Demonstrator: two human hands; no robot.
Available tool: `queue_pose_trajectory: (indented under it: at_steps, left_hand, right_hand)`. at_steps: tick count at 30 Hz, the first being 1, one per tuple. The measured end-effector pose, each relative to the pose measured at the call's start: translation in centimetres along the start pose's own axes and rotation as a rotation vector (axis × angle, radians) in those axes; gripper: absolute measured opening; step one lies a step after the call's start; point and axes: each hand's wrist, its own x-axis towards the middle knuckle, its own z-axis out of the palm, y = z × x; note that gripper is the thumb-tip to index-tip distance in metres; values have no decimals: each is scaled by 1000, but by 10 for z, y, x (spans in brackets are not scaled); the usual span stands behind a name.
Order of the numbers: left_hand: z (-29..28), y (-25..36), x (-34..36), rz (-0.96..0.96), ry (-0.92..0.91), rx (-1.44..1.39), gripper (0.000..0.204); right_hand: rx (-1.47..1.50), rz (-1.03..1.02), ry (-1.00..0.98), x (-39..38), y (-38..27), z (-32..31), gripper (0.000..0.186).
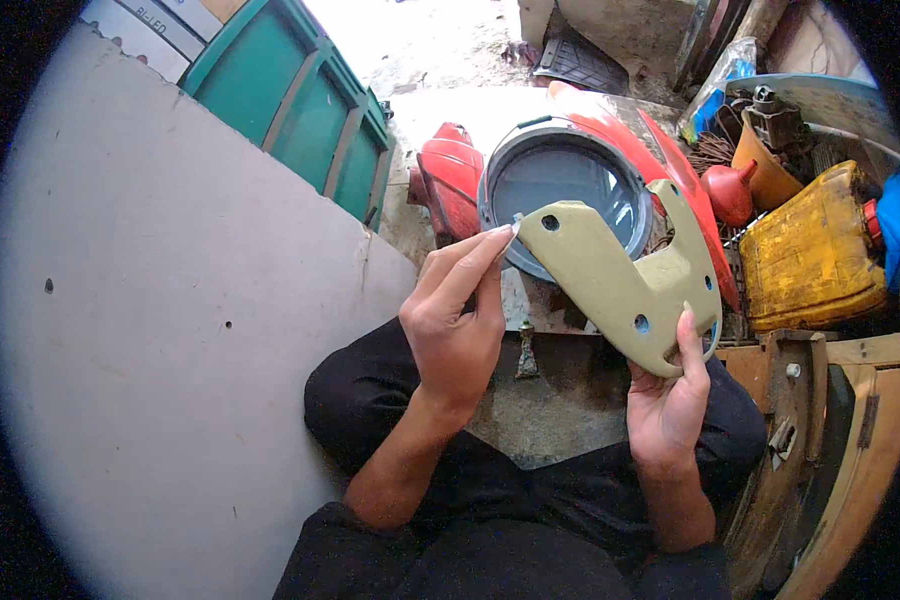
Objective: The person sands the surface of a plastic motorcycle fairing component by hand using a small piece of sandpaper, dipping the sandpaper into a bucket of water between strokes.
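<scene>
A khaki-coloured, curved plastic panel (610,270) with several holes is held up in front of me, tilted. My right hand (672,400) grips its lower end, thumb along the near face and the other fingers mostly behind it. My left hand (460,305) is closed in a pinch at the panel's upper left corner. Between its fingertips a small pale scrap (516,226) shows against the panel's edge; its kind is too small to tell. Behind the panel stands a round bucket (560,180) of greyish water, partly covered by it.
Red body panels (455,165) lie around the bucket. A small crumpled tube (527,352) lies below it. At right are a dirty yellow jerrycan (810,250), a red funnel (730,193) and wooden pieces (875,440). A white wall (190,290) and green crate (280,90) bound the left.
</scene>
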Motion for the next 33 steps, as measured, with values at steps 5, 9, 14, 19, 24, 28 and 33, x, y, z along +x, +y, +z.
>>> queue_pose_trajectory:
  at_steps: [5,9,14,19,24,28,33]
  left_hand:
    - [2,1,-2,16,-20,38,19]
    - [2,2,-2,61,-28,86,22]
    - [2,0,-4,71,-44,128,26]
    - [4,-2,-8,63,-108,180,26]
    - [5,-10,-6,-118,-167,156,20]
    - [-1,-4,4,-195,-146,23,15]
    - [-9,-6,10,-371,-127,-239,14]
  right_hand:
    - [-14,-19,0,1,1,1,44]
    - [-11,-23,-8,1,1,0,44]
    - [2,-27,32,1,0,6,40]
    - [58,-46,22,5,-6,-1,38]
    - [51,-81,0,12,-16,-7,42]
    - [54,-71,12,8,-17,-1,42]
    - [39,-50,-21,8,-12,-2,42]
